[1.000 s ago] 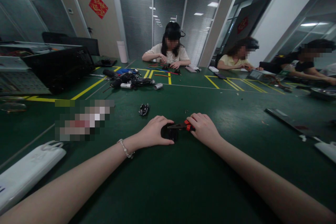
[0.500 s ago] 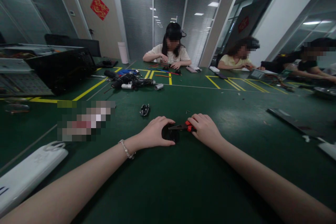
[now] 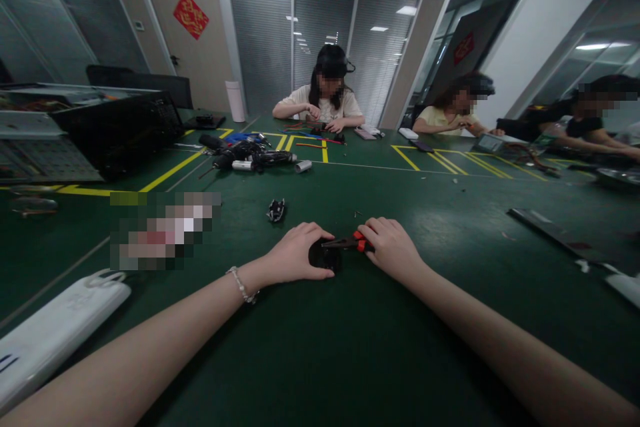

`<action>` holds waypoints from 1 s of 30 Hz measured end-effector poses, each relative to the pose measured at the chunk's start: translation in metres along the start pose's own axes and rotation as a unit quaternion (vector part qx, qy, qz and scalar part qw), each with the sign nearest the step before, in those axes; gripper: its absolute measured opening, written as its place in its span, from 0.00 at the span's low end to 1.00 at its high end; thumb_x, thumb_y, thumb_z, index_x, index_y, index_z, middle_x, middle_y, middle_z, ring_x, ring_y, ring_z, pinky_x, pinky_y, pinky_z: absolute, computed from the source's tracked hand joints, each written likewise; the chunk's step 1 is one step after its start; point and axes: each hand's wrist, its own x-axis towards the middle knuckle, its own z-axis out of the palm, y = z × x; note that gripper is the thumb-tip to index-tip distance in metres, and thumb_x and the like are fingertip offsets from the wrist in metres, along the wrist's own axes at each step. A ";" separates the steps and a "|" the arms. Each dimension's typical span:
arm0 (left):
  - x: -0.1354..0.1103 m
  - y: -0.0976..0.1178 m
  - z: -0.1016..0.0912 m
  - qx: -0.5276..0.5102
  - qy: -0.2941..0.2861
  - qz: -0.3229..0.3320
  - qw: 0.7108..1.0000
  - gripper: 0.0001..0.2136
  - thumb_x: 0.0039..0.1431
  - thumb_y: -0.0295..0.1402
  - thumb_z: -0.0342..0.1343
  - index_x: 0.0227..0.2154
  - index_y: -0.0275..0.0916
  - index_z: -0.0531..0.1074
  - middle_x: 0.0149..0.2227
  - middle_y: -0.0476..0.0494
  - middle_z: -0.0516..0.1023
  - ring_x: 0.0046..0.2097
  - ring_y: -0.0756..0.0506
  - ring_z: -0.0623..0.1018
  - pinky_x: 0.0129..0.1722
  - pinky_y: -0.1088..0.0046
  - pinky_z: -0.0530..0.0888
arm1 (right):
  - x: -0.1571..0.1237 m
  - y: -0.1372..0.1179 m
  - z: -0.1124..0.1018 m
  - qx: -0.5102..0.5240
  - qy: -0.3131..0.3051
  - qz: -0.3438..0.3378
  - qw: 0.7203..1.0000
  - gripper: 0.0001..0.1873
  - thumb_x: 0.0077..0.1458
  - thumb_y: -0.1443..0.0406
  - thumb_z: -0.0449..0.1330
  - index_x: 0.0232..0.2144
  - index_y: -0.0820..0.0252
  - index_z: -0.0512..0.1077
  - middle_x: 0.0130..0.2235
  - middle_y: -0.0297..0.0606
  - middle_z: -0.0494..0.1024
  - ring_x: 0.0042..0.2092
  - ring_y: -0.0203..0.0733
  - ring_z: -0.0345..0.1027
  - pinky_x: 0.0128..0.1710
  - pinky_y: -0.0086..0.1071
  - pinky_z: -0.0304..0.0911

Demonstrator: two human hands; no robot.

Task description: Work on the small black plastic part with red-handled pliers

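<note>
Part (image 3: 321, 257), black, at tips of needle-nose pliers (image 3: 344, 243); probably light, stiff, slightly slippery. Your left grip (image 3: 299, 255) holds its edge, sensible spot clear of pliers. Your right grip (image 3: 393, 242) clasps pliers.

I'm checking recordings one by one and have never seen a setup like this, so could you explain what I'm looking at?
There is no machine here: these are a person's two bare hands, filmed by one camera worn on the head, looking forward and down. The left hand curls around a small black part. The right hand holds red-handled pliers, their tips at that part. On the green table lie a black-and-silver piece, a heap of dark parts farther off, and a white object at left.
</note>
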 end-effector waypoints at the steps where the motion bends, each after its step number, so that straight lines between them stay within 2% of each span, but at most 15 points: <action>1: 0.000 0.000 0.000 0.000 0.000 0.001 1.000 0.27 0.42 0.46 0.59 0.46 0.43 0.62 0.43 0.45 0.66 0.45 0.41 0.66 0.45 0.63 0.63 | 0.000 0.000 0.000 -0.001 -0.001 0.001 1.000 0.18 0.42 0.68 0.58 0.39 0.63 0.66 0.38 0.42 0.69 0.39 0.43 0.59 0.39 0.36 0.54; 30: 0.000 -0.001 0.002 -0.001 0.002 0.004 1.000 0.27 0.42 0.48 0.58 0.46 0.44 0.62 0.43 0.45 0.66 0.45 0.41 0.66 0.44 0.63 0.63 | 0.000 0.000 0.000 0.000 -0.003 0.002 1.000 0.18 0.42 0.69 0.57 0.40 0.63 0.66 0.38 0.42 0.69 0.39 0.44 0.60 0.39 0.36 0.54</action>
